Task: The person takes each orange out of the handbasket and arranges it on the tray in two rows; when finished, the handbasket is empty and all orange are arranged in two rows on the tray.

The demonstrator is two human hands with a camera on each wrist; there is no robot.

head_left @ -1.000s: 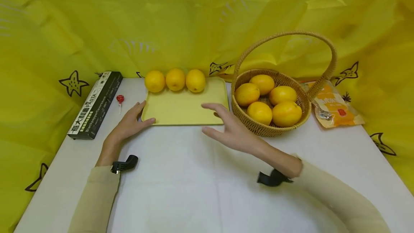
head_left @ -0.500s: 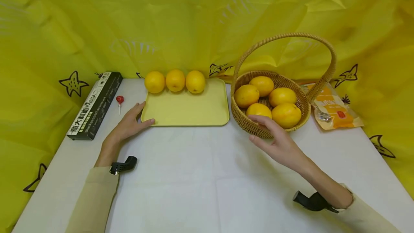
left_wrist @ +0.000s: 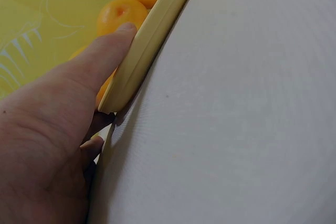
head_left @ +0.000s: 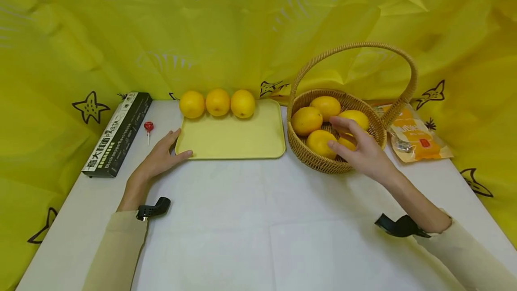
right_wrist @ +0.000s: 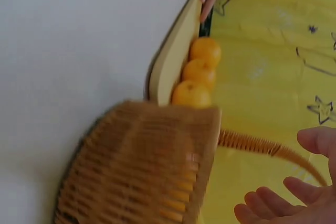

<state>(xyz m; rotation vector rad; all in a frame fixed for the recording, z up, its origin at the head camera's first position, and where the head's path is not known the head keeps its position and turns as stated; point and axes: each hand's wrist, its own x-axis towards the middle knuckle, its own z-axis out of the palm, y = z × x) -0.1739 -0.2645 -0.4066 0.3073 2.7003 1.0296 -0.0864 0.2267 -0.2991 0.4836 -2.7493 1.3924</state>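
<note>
My left hand point(head_left: 159, 156) rests at the near left corner of a yellow tray point(head_left: 232, 140), its thumb over the front rim in the left wrist view. Three oranges point(head_left: 218, 102) stand in a row along the tray's back edge. To the right, a woven basket point(head_left: 313, 161) with a tall arched handle contains several oranges point(head_left: 321, 143). Above the basket's near right part is my right hand point(head_left: 365, 154), thumb and fingers apart over an orange point(head_left: 347, 143) that it partly hides. The right wrist view shows this hand point(right_wrist: 291, 192) with nothing in its grasp.
A black pasta box point(head_left: 117, 136) lies at the far left, with a red lollipop point(head_left: 148, 127) beside it. Behind the basket's right side is an orange-and-white snack packet point(head_left: 420, 138). A yellow patterned sheet point(head_left: 226, 35) hangs behind the white table point(head_left: 226, 219).
My right hand has moved from over the tray's right end to the basket's front, then up over the oranges inside. The left hand has stayed at the tray corner.
</note>
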